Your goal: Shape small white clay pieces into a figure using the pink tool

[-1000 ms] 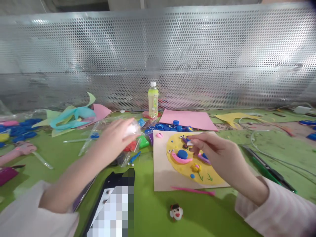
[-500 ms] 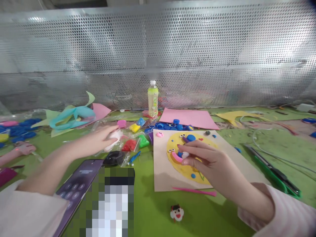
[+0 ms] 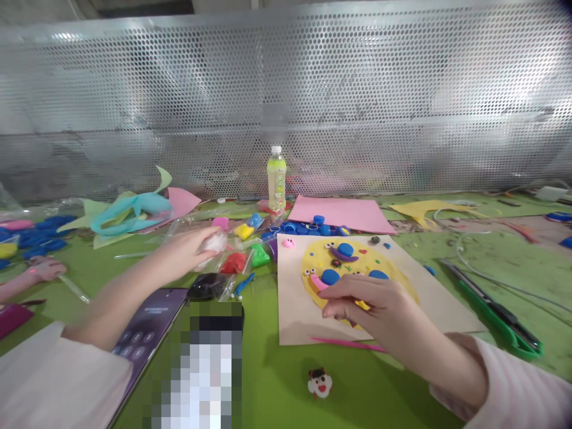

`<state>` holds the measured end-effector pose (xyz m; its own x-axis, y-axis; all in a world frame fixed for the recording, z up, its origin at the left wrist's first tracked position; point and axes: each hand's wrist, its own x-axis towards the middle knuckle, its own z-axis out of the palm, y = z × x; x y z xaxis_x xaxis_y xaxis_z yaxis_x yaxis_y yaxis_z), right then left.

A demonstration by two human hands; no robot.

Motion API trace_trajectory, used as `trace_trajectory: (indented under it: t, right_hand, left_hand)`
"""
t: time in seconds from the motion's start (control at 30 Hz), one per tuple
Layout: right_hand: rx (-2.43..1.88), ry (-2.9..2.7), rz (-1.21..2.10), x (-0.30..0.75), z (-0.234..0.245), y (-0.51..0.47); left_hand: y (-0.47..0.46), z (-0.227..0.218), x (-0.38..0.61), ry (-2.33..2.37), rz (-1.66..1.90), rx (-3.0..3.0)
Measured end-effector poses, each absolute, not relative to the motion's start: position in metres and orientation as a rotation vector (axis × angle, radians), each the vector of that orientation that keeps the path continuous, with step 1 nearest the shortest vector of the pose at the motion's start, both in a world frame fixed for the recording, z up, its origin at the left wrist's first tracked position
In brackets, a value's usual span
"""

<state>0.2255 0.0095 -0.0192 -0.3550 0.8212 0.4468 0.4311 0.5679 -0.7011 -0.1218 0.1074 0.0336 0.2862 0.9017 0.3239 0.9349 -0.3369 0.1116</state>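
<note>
My left hand (image 3: pixel 185 253) reaches out over the green table and rests on a white lump of clay in a clear bag (image 3: pixel 213 244), fingers curled round it. My right hand (image 3: pixel 361 301) lies low on the beige card (image 3: pixel 295 316), fingers bent together over the lower part of the yellow clay disc (image 3: pixel 317 259). A white bit of clay seen in it earlier is hidden now. The disc carries blue caps, a pink snail shape (image 3: pixel 317 283) and small eyes.
Bags of red (image 3: pixel 235 262), green, yellow and pink clay lie by the left hand. A phone (image 3: pixel 149 325) lies near me, a small clay figure (image 3: pixel 319 382) in front. A drink bottle (image 3: pixel 276 177), pink paper, green scissors (image 3: pixel 496 313) and a metal mesh wall are beyond.
My right hand has dropped from the top of the disc to its lower edge. My left hand has lowered the white clay bag onto the table among the other bags.
</note>
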Motion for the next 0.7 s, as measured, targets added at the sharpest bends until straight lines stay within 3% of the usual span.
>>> trace_trajectory:
  t: [0.3, 0.7]
  right_hand:
    - [-0.841, -2.094, 0.378, 0.22, -0.019, 0.002]
    - [-0.903, -2.07, 0.378, 0.225, -0.03, 0.002]
  left_hand:
    - [0.098, 0.035, -0.104, -1.835, -0.183, -2.486]
    - [0.075, 0.03, -0.069, -1.686, -0.473, -2.534]
